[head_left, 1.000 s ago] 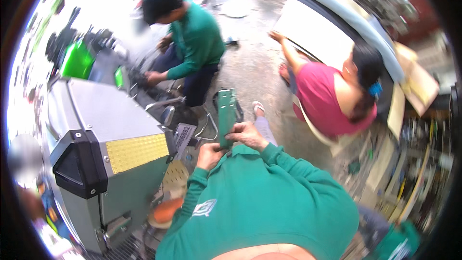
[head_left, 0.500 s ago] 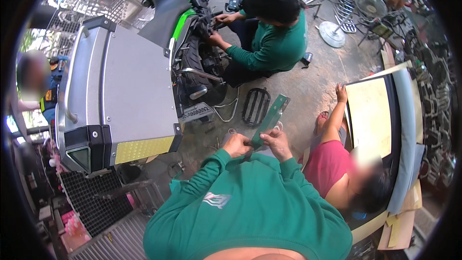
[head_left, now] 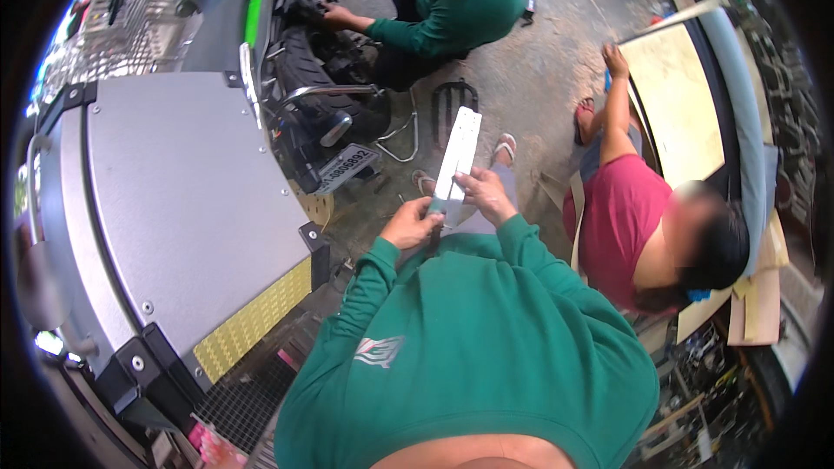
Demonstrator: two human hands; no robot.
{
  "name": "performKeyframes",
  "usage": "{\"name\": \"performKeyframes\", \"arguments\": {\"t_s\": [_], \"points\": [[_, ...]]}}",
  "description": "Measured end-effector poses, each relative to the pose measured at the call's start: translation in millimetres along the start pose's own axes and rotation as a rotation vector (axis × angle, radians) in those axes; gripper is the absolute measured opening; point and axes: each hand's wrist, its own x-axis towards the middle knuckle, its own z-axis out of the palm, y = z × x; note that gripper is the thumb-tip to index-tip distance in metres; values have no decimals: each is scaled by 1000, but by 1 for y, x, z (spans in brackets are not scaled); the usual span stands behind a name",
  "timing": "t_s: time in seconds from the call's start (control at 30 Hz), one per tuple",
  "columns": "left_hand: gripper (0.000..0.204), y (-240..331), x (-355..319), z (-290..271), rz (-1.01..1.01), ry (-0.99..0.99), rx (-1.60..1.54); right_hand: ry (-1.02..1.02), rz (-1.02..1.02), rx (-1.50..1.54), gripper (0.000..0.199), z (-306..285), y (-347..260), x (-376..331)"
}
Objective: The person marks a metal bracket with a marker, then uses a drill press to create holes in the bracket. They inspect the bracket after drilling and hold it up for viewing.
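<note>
In front of my body I hold a long, narrow flat strip [head_left: 456, 149] that slants up and away from me. Its upper face looks bright white, with a dark line along it and a green patch at the near end. My left hand [head_left: 412, 224] is closed on that near end. Higher up, my right hand [head_left: 486, 194] pinches the strip's right edge between thumb and fingers. What the strip is made of I cannot make out.
A large grey metal case [head_left: 187, 182] stands at left beside a green motorcycle [head_left: 261, 13]. A person in green [head_left: 469, 9] works at the bike. Another person in pink [head_left: 621, 213] sits at right, one hand on a cream sheet [head_left: 673, 95]. A black rack [head_left: 453, 104] lies on the floor.
The strip has turned its face: green before, bright white now. My left hand has moved slightly left. My view has shifted, and the grey case shows more of its top.
</note>
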Motion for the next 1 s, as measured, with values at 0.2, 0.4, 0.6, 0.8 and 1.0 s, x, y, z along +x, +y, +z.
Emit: {"name": "performKeyframes", "arguments": {"t_s": [0.2, 0.4, 0.6, 0.8, 1.0], "points": [[26, -41, 12, -30, -10, -12, 206, 173, 9, 365, 25, -13, 46, 7], [28, -91, 42, -32, -242, -83, 149, 329, 52, 441, 30, -59, 66, 11], [31, -121, 82, -17, -389, -23, -22, 255, 108, 439, 35, -103, 78, 55], [36, -137, 146, 2, -414, 105, -63, 353, 323, -55, 41, -167, 83, 131], [41, -168, 234, 8, -467, 177, -119, 387, 355, -271, 36, -228, 93, 179]]}}
